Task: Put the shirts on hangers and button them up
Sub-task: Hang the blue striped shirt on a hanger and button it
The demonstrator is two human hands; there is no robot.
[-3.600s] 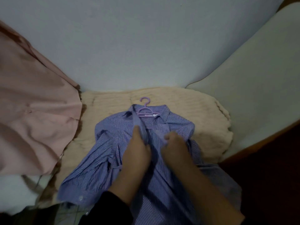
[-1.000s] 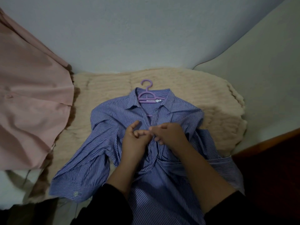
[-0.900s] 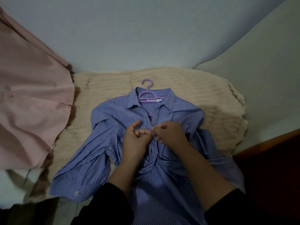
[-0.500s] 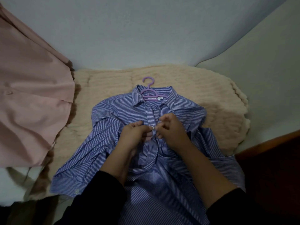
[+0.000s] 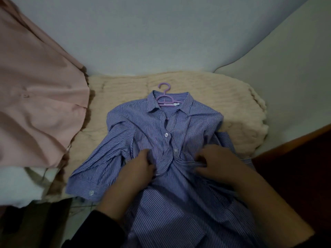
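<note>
A blue-and-white striped shirt point(image 5: 143, 133) lies face up on a cream blanket, with a purple hanger point(image 5: 165, 97) inside its collar and the hook poking out at the top. Two white buttons point(image 5: 167, 134) on the placket sit fastened below the collar. My left hand point(image 5: 139, 169) grips the bunched fabric at the shirt's waist, left of the placket. My right hand point(image 5: 216, 161) lies blurred on the right side, its fingers curled on the striped tie band crossing the waist.
A pink shirt point(image 5: 39, 108) is spread out at the left. The cream fluffy blanket point(image 5: 238, 111) covers a pale bed surface against a light wall point(image 5: 161, 33). A dark wooden edge point(image 5: 295, 158) runs along the right.
Both hands have come down from the chest placket to the waist. A second button now shows fastened. The right hand moved right onto the tie band.
</note>
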